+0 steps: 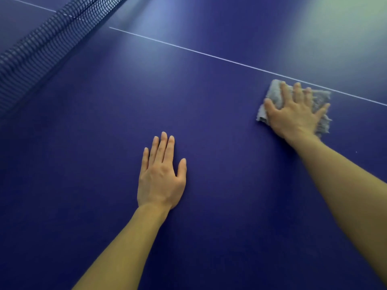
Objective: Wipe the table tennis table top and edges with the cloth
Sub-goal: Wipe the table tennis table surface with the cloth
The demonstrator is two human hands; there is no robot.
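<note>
Pressing the cloth [274, 92] under splayed fingers [285, 91], right hand [293, 117] wipes the counter [83, 143]; left hand [161, 178], flat, braces.

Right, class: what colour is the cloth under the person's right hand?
Pale, mottled grey. The cloth shows best in the head view, the only one given.

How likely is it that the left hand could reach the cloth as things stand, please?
Probably yes: the left hand lies flat on the table top, with only bare blue surface between it and the cloth. The right hand, though, presses on the cloth and covers most of it.
</note>
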